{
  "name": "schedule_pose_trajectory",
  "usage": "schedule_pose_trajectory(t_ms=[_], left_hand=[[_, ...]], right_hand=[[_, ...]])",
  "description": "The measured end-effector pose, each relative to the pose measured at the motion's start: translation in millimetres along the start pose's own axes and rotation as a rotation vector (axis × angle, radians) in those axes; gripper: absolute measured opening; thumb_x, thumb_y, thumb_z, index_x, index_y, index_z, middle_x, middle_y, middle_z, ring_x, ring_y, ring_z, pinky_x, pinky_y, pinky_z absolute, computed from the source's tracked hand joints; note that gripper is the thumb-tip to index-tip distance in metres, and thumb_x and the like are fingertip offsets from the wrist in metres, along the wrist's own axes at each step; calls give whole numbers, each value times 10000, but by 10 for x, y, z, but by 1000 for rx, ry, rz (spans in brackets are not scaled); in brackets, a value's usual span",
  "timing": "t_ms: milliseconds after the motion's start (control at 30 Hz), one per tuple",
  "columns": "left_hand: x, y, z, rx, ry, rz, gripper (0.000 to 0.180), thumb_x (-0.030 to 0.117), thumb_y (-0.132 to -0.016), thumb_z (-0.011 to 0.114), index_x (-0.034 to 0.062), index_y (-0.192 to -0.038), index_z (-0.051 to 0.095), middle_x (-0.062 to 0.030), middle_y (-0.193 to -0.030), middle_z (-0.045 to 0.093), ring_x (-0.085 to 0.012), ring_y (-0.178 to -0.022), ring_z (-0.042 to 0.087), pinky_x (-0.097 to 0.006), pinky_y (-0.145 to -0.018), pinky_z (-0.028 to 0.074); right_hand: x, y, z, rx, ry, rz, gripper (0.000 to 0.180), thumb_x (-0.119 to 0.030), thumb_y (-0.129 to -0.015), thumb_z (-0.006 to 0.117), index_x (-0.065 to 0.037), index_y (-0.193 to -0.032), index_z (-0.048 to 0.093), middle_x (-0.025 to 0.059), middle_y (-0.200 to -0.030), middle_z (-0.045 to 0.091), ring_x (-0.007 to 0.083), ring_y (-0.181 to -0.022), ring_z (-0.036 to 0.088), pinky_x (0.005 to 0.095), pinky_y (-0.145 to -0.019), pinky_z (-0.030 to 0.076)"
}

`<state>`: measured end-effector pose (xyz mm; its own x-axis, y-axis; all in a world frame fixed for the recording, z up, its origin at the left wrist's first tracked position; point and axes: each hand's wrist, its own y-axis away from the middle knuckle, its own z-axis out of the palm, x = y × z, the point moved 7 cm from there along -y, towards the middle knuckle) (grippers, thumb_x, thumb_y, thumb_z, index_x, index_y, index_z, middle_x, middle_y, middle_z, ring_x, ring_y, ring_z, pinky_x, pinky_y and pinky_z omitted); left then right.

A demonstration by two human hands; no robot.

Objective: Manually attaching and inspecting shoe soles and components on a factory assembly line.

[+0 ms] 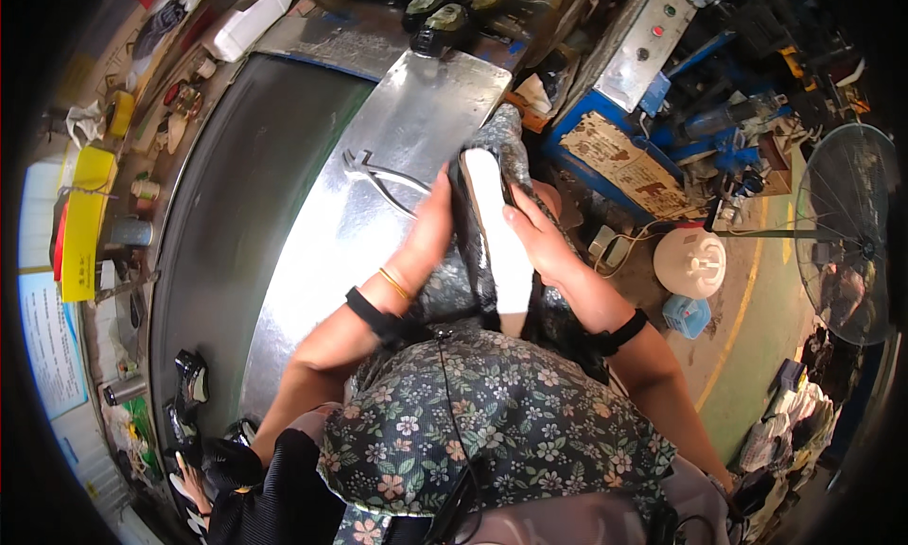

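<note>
the white-faced dark shoe-like piece point(506, 252) is just above centre, toward one o'clock, lying lengthwise over the lap between both hands. at its three o'clock, the right hand point(547, 242) is closed round the side, thumb laid on the white face. at nine o'clock, the left hand point(433, 219) is against the dark edge, blurred, its fingers mostly hidden; how far it is closed, i cannot tell. pincers point(395, 178) rest at the piece's ten o'clock on a shiny metal table point(312, 271). a floral apron point(501, 413) spreads at six o'clock.
</note>
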<state>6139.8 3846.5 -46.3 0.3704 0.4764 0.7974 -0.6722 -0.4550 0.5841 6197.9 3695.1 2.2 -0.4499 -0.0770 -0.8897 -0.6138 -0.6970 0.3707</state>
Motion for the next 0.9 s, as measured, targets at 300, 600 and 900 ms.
schedule_pose_trajectory(t_ms=[300,600,900], left_hand=[[811,349,74,79,-1376,381,493,338,-999,335,-73,-1088,593,-243,-838,677,-435,-790,660,-506,-716,522],[79,626,-29,25,-238,615,533,318,-1036,324,14,-1469,256,-202,-1372,489,-318,-1254,480,-381,-1070,367],[449,365,374,-242,704,-158,450,375,-1011,349,58,-1233,578,-92,-1150,656,-240,-1053,622,-403,-952,489]], right_hand=[[-336,-8,434,161,695,-140,635,-249,-996,438,84,-1456,151,389,-1271,473,464,-1167,521,418,-971,423],[-68,-19,304,85,476,-487,604,-218,-1012,452,29,-1489,176,247,-1403,440,296,-1270,474,342,-1038,368],[-504,288,-28,-317,387,-350,752,-92,-905,619,-40,-1519,188,105,-1527,277,180,-1261,448,284,-1040,373]])
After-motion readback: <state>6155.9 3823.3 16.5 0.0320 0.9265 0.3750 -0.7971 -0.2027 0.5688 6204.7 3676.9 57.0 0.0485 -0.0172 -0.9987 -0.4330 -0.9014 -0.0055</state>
